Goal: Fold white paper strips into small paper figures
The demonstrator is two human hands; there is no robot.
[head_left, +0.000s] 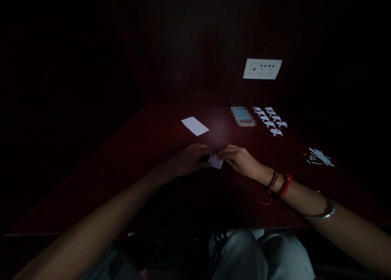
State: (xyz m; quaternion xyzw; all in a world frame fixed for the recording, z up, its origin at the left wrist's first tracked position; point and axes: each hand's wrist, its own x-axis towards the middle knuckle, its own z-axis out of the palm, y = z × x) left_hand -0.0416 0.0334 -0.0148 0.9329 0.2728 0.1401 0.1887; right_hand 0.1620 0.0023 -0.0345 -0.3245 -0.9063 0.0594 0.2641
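Note:
A small white piece of paper [216, 162] lies on the dark red table between my two hands. My left hand [195, 158] has its fingers and thumb closed on the paper's left side. From the other side, my right hand [238, 160] pinches the upper right edge, its fingertips pressed to the sheet. The fingers cover part of the paper, so its folds are hard to make out. Beyond my hands rests a larger white sheet of paper [194, 126], flat on the table.
Several folded white paper pieces [275, 132] stand in rows at the back right, beside a blurred phone-like object [242, 116]. Thin paper strips [320, 157] form a pile on the right. A socket panel [262, 69] is on the back wall. The table's front edge [171, 231] is near my lap.

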